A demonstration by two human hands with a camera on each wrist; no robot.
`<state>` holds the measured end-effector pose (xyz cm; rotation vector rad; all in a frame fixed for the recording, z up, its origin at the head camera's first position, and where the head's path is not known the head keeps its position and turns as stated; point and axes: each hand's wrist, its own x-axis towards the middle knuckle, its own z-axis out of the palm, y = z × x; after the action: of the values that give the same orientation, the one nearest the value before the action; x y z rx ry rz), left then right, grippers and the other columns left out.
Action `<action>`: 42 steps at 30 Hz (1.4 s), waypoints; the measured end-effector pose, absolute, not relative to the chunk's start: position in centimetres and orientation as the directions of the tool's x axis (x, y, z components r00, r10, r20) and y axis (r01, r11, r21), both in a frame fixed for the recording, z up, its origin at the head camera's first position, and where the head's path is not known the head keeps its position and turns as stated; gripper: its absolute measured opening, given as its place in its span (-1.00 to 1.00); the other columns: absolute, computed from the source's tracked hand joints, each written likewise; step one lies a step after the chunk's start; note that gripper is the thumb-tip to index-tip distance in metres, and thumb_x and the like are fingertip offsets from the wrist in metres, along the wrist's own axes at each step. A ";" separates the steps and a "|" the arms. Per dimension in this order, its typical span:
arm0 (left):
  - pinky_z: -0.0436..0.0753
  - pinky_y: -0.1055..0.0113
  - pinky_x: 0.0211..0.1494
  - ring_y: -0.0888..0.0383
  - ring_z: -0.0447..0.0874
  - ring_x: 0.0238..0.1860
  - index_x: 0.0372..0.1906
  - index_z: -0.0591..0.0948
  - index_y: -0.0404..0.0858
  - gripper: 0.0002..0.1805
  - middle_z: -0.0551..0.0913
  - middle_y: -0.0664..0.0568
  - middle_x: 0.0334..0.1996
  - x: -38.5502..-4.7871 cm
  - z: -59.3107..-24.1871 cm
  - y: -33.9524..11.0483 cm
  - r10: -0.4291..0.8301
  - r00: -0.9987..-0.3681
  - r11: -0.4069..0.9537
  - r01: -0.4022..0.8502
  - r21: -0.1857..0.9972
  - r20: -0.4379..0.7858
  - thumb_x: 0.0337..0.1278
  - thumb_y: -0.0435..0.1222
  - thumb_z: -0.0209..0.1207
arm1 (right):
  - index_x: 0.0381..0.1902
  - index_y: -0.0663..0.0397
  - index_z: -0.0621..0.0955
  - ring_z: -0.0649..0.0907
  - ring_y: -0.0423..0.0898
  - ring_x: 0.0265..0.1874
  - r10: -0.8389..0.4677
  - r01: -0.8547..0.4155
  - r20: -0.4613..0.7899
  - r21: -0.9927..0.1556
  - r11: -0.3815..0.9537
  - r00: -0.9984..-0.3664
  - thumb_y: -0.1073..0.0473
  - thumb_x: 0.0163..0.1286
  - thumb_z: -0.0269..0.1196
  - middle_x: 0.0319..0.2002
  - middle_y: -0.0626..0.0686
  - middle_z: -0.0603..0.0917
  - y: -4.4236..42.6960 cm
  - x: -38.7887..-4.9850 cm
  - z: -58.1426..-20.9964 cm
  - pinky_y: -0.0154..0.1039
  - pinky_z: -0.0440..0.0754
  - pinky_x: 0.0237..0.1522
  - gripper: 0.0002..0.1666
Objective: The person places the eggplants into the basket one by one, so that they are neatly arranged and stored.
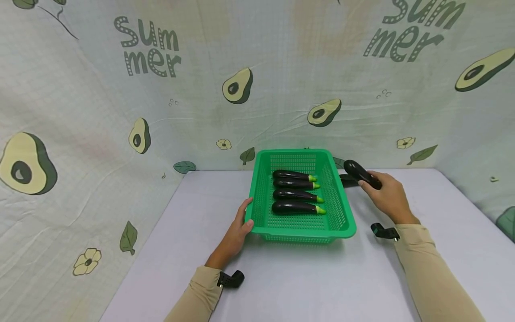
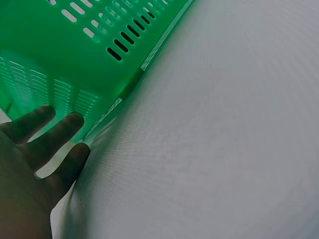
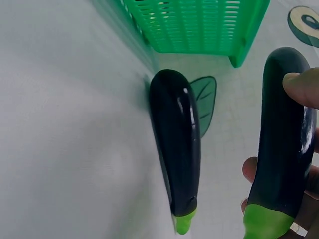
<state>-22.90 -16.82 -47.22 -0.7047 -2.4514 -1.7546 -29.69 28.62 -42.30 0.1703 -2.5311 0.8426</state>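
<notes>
Several glossy dark eggplants [image 1: 293, 195] with green stem ends lie in a row inside a green plastic basket [image 1: 342, 219]. My left hand [image 1: 234, 233] holds the basket by its near left side, thumb and forefinger at the rim; in the left wrist view, spread fingers [image 2: 55, 132] lie along the perforated wall. Right of the basket, my right hand [image 1: 388, 197] grips another eggplant [image 3: 283, 139], raised above the table, its thumb across the dark skin. Below it one more eggplant [image 3: 175, 144] rests on the table, partly hidden in the head view by the held one.
A white-covered table [image 1: 297, 277] carries everything. Behind and beside it hangs a pale cloth [image 1: 277, 120] printed with avocados, leaves and lettering. Dark wrist cameras [image 1: 231, 279] are strapped at both sleeves.
</notes>
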 end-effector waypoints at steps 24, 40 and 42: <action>0.12 -0.26 0.35 -0.17 0.10 0.42 0.61 -0.03 0.11 -0.26 0.01 -0.22 0.54 -22.8 -47.1 -16.8 0.328 -0.898 0.270 0.387 0.882 0.294 0.43 -0.03 -0.09 | 0.32 0.26 0.52 0.61 0.22 -0.02 0.048 -0.305 0.494 -0.606 0.735 -0.868 -0.18 0.44 0.24 0.11 0.36 0.60 27.3 -28.6 -39.5 -0.24 0.43 -0.17 -0.27; 0.12 -0.27 0.35 -0.16 0.09 0.43 0.61 -0.03 0.09 -0.26 -0.01 -0.21 0.54 -22.9 -47.2 -16.8 0.326 -0.901 0.268 0.378 0.886 0.286 0.43 -0.01 -0.09 | 0.42 0.16 0.44 0.61 0.05 -0.06 -0.003 -0.306 0.406 -0.684 0.662 -0.914 -0.16 0.49 0.18 0.13 0.34 0.59 26.5 -27.9 -38.1 -0.49 0.46 -0.30 -0.29; 0.11 -0.27 0.35 -0.16 0.08 0.43 0.61 -0.03 0.08 -0.26 -0.01 -0.21 0.55 -22.9 -47.2 -16.8 0.328 -0.900 0.267 0.380 0.886 0.287 0.43 0.02 -0.09 | 0.44 0.13 0.42 0.61 -0.10 -0.09 -0.012 -0.299 0.375 -0.719 0.627 -0.927 -0.17 0.49 0.18 0.14 0.34 0.59 26.3 -27.7 -37.8 -0.47 0.51 -0.30 -0.27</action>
<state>-22.87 -16.78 -47.16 -0.6884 -2.4635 -1.7428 -27.73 26.31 -37.83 0.2488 -2.5178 1.2011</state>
